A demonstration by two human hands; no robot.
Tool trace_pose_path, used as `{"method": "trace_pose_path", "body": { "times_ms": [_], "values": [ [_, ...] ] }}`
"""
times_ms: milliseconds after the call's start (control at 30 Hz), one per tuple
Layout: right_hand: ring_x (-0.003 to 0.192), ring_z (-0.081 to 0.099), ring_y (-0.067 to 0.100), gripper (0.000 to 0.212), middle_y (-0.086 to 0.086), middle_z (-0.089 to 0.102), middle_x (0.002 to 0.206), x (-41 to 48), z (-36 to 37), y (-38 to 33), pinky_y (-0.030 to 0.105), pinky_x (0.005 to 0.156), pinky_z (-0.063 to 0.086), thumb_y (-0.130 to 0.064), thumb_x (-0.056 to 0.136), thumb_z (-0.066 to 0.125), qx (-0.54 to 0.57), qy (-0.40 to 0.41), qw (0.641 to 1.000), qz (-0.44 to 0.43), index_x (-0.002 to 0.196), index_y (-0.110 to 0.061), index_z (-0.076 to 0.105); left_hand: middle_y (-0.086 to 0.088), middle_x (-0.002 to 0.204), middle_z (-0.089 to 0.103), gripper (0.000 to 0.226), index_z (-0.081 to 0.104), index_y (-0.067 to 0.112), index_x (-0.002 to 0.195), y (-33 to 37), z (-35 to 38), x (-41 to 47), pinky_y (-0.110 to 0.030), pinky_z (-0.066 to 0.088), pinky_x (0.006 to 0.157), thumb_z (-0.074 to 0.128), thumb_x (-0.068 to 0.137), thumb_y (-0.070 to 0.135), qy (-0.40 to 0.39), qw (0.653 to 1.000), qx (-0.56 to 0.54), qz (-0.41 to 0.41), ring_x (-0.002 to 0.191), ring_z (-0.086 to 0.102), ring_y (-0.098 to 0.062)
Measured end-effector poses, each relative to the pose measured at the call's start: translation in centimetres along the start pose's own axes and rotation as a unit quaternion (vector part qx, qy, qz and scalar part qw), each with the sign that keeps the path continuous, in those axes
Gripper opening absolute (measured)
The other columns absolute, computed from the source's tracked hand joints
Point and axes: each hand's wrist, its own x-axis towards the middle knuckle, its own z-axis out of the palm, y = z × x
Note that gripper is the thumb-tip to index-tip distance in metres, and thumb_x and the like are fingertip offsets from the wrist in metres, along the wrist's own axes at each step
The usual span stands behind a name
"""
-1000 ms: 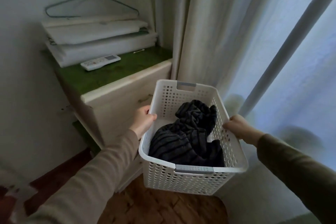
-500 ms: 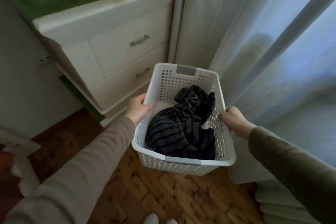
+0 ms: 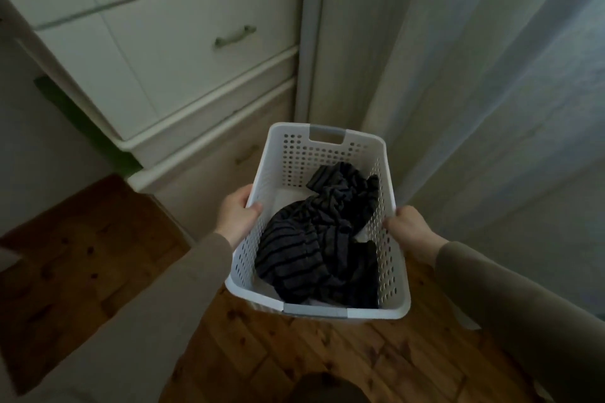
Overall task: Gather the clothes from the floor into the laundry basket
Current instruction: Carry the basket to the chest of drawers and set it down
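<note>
I hold a white perforated laundry basket (image 3: 296,154) with grey handles above the wooden floor, in the middle of the view. My left hand (image 3: 237,214) grips its left rim and my right hand (image 3: 407,231) grips its right rim. Inside lies a crumpled dark striped garment (image 3: 314,245), with a little white fabric showing under it. No clothes are visible on the floor in this view.
A white chest of drawers (image 3: 183,52) stands at the upper left, close to the basket's far left corner. Pale curtains (image 3: 458,75) hang on the right, down to the floor. Wooden floorboards (image 3: 82,255) spread left and below the basket.
The view has tilted downward and the basket has sunk lower, toward the floor beside the drawers. Both hands keep the same grip on the rims.
</note>
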Motion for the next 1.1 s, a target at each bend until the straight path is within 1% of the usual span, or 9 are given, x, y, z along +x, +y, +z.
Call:
{"method": "trace_pose_path", "body": {
  "times_ms": [200, 300, 400, 567, 667, 800, 933, 1000, 1100],
  "values": [
    [0.077, 0.052, 0.025, 0.016, 0.018, 0.052, 0.092, 7.2, 7.7, 6.0, 0.027, 0.062, 0.043, -0.003, 0.092, 0.042, 0.005, -0.013, 1.000, -0.005, 0.100, 0.006, 0.053, -0.003, 0.116, 0.058, 0.043, 0.049, 0.015, 0.134, -10.5, 4.7, 4.6, -0.032, 0.044, 0.092, 0.046, 0.093, 0.004, -0.004, 1.000, -0.005, 0.005, 0.106, 0.055, -0.022],
    [0.076, 0.053, 0.024, 0.026, 0.013, 0.054, 0.084, 10.4, 11.1, 8.7, 0.027, 0.053, 0.041, -0.005, 0.094, 0.042, 0.006, -0.022, 1.000, -0.009, 0.110, 0.010, 0.054, -0.003, 0.117, 0.058, 0.044, 0.047, 0.016, 0.136, -15.2, 6.8, 6.5, -0.031, 0.043, 0.090, 0.046, 0.093, 0.004, -0.006, 1.000, -0.008, 0.006, 0.103, 0.055, -0.020],
    [0.093, 0.059, 0.031, 0.027, 0.013, 0.054, 0.090, 13.0, 14.5, 11.5, 0.036, 0.073, 0.051, -0.006, 0.095, 0.040, 0.014, -0.030, 0.999, -0.004, 0.116, 0.009, 0.051, -0.003, 0.116, 0.057, 0.044, 0.047, 0.016, 0.136, -19.8, 8.8, 8.2, -0.031, 0.043, 0.090, 0.046, 0.093, 0.005, -0.016, 1.000, 0.003, 0.008, 0.103, 0.055, -0.020],
    [0.110, 0.056, 0.034, 0.027, 0.020, 0.055, 0.111, 15.8, 18.5, 15.2, 0.043, 0.095, 0.049, -0.008, 0.095, 0.041, 0.028, -0.042, 0.999, -0.006, 0.117, 0.007, 0.050, -0.013, 0.124, 0.061, 0.039, 0.052, 0.013, 0.131, -25.2, 10.9, 10.0, -0.041, 0.044, 0.099, 0.049, 0.092, 0.006, -0.008, 0.999, 0.034, -0.007, 0.114, 0.057, -0.030],
    [0.105, 0.058, 0.033, 0.027, 0.015, 0.054, 0.103, 16.6, 20.0, 16.7, 0.044, 0.093, 0.050, -0.008, 0.095, 0.041, 0.038, -0.052, 0.998, -0.009, 0.117, 0.006, 0.049, -0.014, 0.130, 0.058, 0.041, 0.048, 0.012, 0.134, -27.0, 11.6, 10.4, -0.044, 0.042, 0.102, 0.049, 0.093, 0.008, -0.010, 0.999, 0.042, -0.008, 0.118, 0.055, -0.031],
    [0.089, 0.052, 0.024, 0.028, 0.008, 0.050, 0.089, 16.9, 20.8, 17.1, 0.039, 0.075, 0.050, -0.006, 0.094, 0.042, 0.048, -0.054, 0.997, -0.017, 0.119, 0.007, 0.046, -0.015, 0.132, 0.055, 0.044, 0.044, 0.012, 0.136, -27.6, 11.8, 10.6, -0.043, 0.040, 0.104, 0.049, 0.093, 0.009, -0.014, 0.998, 0.063, -0.011, 0.121, 0.052, -0.031],
    [0.087, 0.056, 0.025, 0.021, 0.014, 0.056, 0.098, 17.0, 20.8, 17.3, 0.040, 0.080, 0.052, -0.007, 0.093, 0.045, 0.047, -0.065, 0.996, -0.026, 0.112, 0.001, 0.047, -0.015, 0.133, 0.055, 0.045, 0.044, 0.012, 0.136, -27.8, 11.8, 10.8, -0.046, 0.041, 0.104, 0.051, 0.092, 0.011, -0.015, 0.997, 0.080, -0.014, 0.120, 0.053, -0.031],
    [0.085, 0.060, 0.025, 0.018, 0.010, 0.058, 0.092, 17.1, 20.4, 17.3, 0.042, 0.083, 0.052, -0.012, 0.094, 0.046, 0.070, -0.088, 0.993, -0.021, 0.110, -0.004, 0.046, -0.015, 0.132, 0.055, 0.045, 0.043, 0.011, 0.136, -27.8, 11.9, 10.5, -0.045, 0.043, 0.102, 0.053, 0.092, 0.012, -0.016, 0.996, 0.079, -0.030, 0.119, 0.053, -0.032],
    [0.074, 0.057, 0.018, 0.033, 0.004, 0.054, 0.085, 17.7, 19.9, 17.3, 0.039, 0.076, 0.051, -0.021, 0.096, 0.045, 0.137, -0.109, 0.985, 0.000, 0.124, -0.004, 0.043, -0.018, 0.132, 0.054, 0.047, 0.042, 0.006, 0.135, -28.0, 11.9, 9.0, -0.041, 0.047, 0.093, 0.055, 0.090, 0.016, 0.003, 0.996, 0.041, -0.085, 0.112, 0.055, -0.032]
  ]
}}
